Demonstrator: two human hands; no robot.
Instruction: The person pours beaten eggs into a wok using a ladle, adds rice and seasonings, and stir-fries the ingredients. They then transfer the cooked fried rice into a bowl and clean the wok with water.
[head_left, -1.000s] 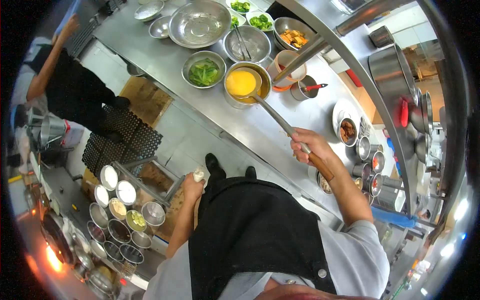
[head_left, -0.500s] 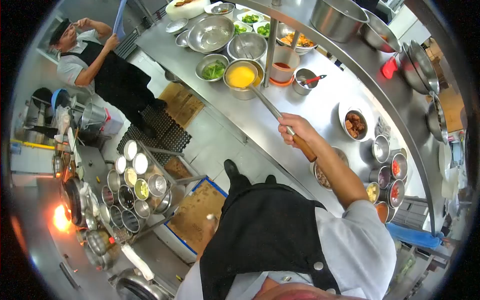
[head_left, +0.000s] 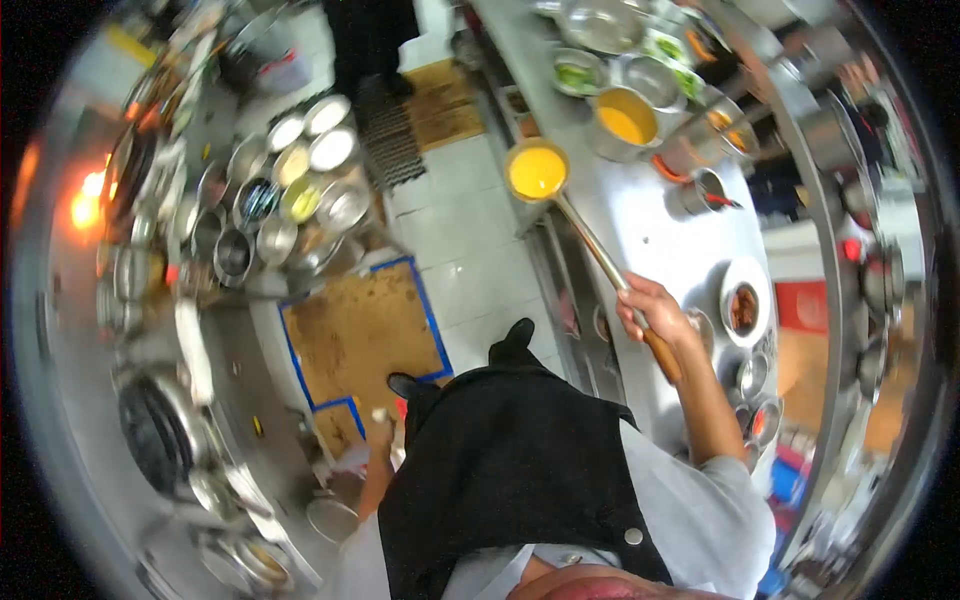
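The right hand (head_left: 652, 308) is wrapped round the brown wooden grip of a long-handled, round metal ladle (head_left: 592, 237), its fingers folded over the handle near where the wood meets the silver shaft. The ladle's bowl holds bright yellow liquid (head_left: 537, 172) and sits level or nearly so, out past the near edge of the long stainless-steel worktop (head_left: 640, 210) — beside, and apart from, a deep silver metal pot (head_left: 607, 148) with more yellow liquid inside.

The left hand (head_left: 380, 435) is low by the wearer's side, its fingers closed about a small whitish item (head_left: 379, 414); blur hides what it is. Below that hand, a brown rectangular floor sheet (head_left: 365, 335) edged in blue tape lies on pale tiles.

Near the pot on the worktop stand a shallow steel bowl (head_left: 578, 92) of green leaves and a small steel cup (head_left: 700, 197) with a red-handled utensil leaning in it. Nearer the right forearm is a white oval plate (head_left: 732, 338), carrying brown chunks in a dish. Across the aisle, round steel containers (head_left: 276, 240) crowd together on a stand, and an orange flame (head_left: 88, 205) burns beyond them — another person's dark-clothed legs (head_left: 365, 40) show at the top.
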